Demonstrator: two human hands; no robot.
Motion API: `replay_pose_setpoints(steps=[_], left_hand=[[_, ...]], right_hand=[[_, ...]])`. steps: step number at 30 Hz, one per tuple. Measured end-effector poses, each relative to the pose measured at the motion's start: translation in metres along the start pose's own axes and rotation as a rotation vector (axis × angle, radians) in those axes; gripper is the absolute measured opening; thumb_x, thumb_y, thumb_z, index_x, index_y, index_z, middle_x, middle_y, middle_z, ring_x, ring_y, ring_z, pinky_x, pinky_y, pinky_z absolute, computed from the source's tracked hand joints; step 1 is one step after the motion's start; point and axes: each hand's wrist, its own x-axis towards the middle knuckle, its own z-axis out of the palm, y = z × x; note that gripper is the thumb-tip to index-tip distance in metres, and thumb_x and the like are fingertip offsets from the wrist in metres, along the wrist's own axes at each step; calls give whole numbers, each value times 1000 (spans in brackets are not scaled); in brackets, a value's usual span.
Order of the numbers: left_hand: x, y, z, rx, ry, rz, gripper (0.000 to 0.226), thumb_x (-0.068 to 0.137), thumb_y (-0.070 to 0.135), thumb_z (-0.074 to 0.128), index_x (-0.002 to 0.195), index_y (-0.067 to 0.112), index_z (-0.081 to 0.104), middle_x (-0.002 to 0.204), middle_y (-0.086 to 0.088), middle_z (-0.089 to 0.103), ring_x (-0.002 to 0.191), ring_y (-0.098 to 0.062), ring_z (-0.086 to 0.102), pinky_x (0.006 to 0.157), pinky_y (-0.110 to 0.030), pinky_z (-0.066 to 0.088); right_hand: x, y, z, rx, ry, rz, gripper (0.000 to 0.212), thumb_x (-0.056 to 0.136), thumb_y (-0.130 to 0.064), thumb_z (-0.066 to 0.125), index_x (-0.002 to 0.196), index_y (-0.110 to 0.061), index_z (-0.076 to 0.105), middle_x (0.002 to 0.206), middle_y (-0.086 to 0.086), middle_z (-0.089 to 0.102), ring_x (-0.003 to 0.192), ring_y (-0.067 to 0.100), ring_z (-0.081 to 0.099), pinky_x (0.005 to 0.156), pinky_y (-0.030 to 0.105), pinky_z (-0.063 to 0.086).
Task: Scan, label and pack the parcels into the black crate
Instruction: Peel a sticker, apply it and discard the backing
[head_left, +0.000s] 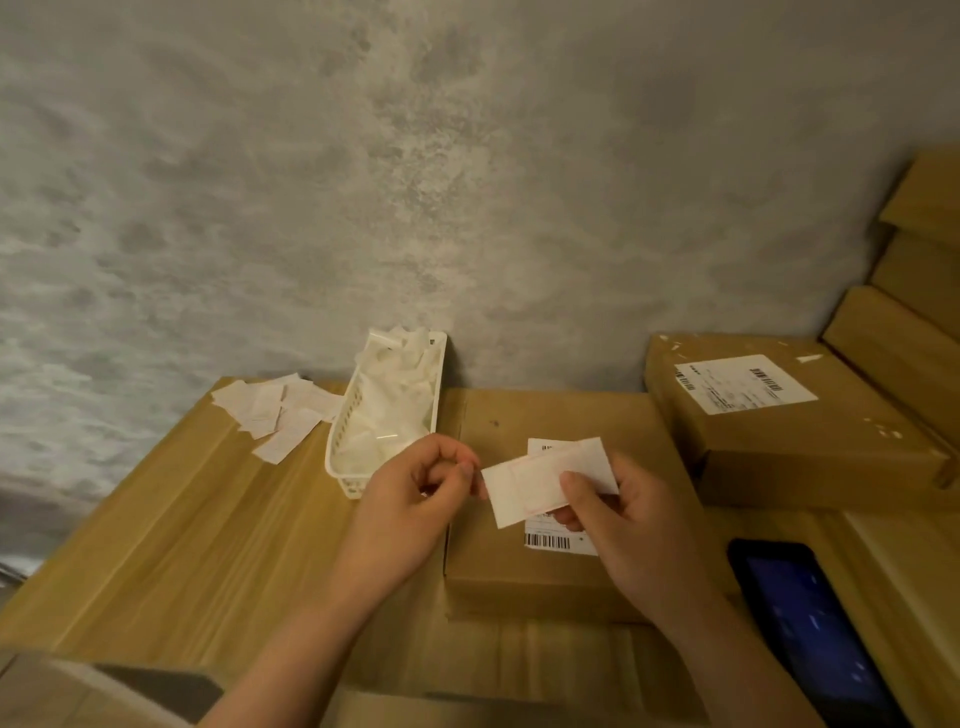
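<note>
A wooden table (171, 530) stands against a mottled grey wall (415, 182). At 12 o'clock on it sits a white basket (347, 434) stuffed with crumpled paper. Loose slips (275, 415) lie at 11, just beside the basket. A dark-screened phone (805, 629) lies at 4.

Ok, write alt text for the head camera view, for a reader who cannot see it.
Two bare hands hold a white label above a cardboard parcel on a wooden table: the left hand pinches its left edge, the right hand grips its right side. A white basket of papers stands to the left, another labelled parcel to the right.
</note>
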Motion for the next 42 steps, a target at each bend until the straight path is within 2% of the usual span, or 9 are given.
replay_pose_setpoints(steps=[3, 7, 14, 19, 22, 27, 36, 42], left_hand=[[3, 4, 1, 26, -72, -22, 21, 96, 19, 57, 84, 30, 70, 77, 2, 72, 80, -21, 67, 74, -36, 56], [7, 8, 3, 19, -171, -35, 19, 97, 16, 58, 89, 26, 72, 82, 6, 73, 86, -13, 69, 78, -30, 56], [10, 11, 8, 39, -179, -52, 23, 96, 11, 57, 83, 22, 72, 86, 10, 74, 90, -11, 68, 78, -37, 56], [12, 10, 7, 47, -188, -53, 22, 96, 12, 57, 83, 21, 72, 87, 7, 75, 92, -14, 69, 80, -42, 58], [13, 10, 7, 58, -198, -46, 23, 97, 12, 56, 82, 21, 71, 88, 9, 75, 92, -11, 69, 78, -39, 57], [15, 8, 5, 54, -206, -43, 27, 97, 11, 56, 79, 24, 71, 86, 7, 75, 89, -13, 69, 79, -39, 55], [15, 11, 3, 31, -196, -49, 24, 97, 14, 56, 83, 28, 70, 84, 6, 75, 88, -22, 69, 80, -49, 54], [17, 9, 2, 43, -201, -51, 24, 97, 10, 55, 81, 21, 70, 85, 7, 76, 91, -15, 70, 76, -41, 56]], right_hand=[[-3, -1, -8, -76, -14, -36, 25, 93, -32, 56, 118, -29, 57, 101, -18, 66, 85, -19, 61, 55, 9, 50], [-1, 2, -13, -69, -27, -42, 25, 92, -34, 56, 116, -28, 60, 99, -22, 66, 89, -12, 64, 58, 14, 54], [2, 6, -17, -78, -32, -62, 16, 92, -33, 56, 107, -34, 57, 95, -26, 64, 88, -13, 64, 62, 18, 58], [2, 7, -19, -126, -17, -69, 34, 84, -47, 52, 112, -31, 61, 101, -22, 68, 88, -6, 68, 66, 26, 61], [3, 9, -20, -142, -17, -67, 29, 90, -40, 55, 115, -27, 63, 104, -16, 70, 88, -1, 69, 66, 26, 61], [6, 8, -20, -141, -31, -72, 27, 92, -36, 56, 115, -24, 64, 102, -13, 72, 88, -4, 69, 67, 27, 61], [8, 6, -17, -134, -41, -79, 21, 92, -36, 55, 112, -34, 59, 99, -18, 70, 87, -3, 69, 63, 24, 60], [10, 6, -16, -115, -54, -92, 17, 93, -34, 56, 109, -38, 58, 97, -21, 68, 88, -3, 69, 61, 22, 59]])
